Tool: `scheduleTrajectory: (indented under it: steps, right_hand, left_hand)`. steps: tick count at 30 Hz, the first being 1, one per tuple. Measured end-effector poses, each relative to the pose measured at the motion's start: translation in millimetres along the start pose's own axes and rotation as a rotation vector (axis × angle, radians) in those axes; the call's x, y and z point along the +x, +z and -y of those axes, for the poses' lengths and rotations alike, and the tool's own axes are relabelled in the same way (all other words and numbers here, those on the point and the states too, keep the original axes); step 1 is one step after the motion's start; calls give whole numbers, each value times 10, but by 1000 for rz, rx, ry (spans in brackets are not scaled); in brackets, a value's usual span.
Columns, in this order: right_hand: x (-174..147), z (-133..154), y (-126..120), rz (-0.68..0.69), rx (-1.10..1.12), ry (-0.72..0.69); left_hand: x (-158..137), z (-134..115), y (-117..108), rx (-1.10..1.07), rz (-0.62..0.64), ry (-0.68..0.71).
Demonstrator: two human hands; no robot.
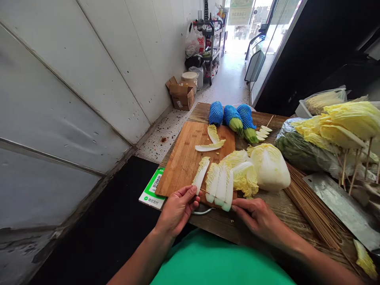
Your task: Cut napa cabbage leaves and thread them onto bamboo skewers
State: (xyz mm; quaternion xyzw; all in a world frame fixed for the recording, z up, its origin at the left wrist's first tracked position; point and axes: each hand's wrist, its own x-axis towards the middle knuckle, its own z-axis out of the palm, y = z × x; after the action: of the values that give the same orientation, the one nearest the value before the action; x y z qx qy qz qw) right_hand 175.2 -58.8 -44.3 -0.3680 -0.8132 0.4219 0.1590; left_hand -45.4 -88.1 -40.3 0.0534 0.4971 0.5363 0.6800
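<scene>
My left hand [178, 208] pinches the lower end of a napa cabbage strip [201, 171] over the near edge of the wooden cutting board [185, 158]. Just right of those fingers, the thin tip of a skewer [204, 191] shows. It runs through three cabbage strips [221, 184] lying side by side. My right hand [259, 215] is closed at the skewer's other end, against the rightmost strip; its fingers partly hide that end. Behind the strips are loose yellow leaves [247, 176] and a pale cabbage head [269, 168]. Two more cut strips [210, 147] rest farther up the board.
Zucchini in blue foam nets [235, 118] lie behind the board, beside skewered pale slices [261, 134]. At right are a bundle of bamboo skewers [314, 208], a cleaver [341, 209] and skewered cabbage leaves [350, 118]. A payment-code sign [152, 190] sticks out under the board.
</scene>
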Motion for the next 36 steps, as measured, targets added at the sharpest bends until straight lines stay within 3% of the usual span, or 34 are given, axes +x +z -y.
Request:
scheduleTrajectory:
  steps: [36]
  right_hand:
    - [-31,78,-35,41,-29,63]
  left_hand:
    - [4,29,-1,232,100,34]
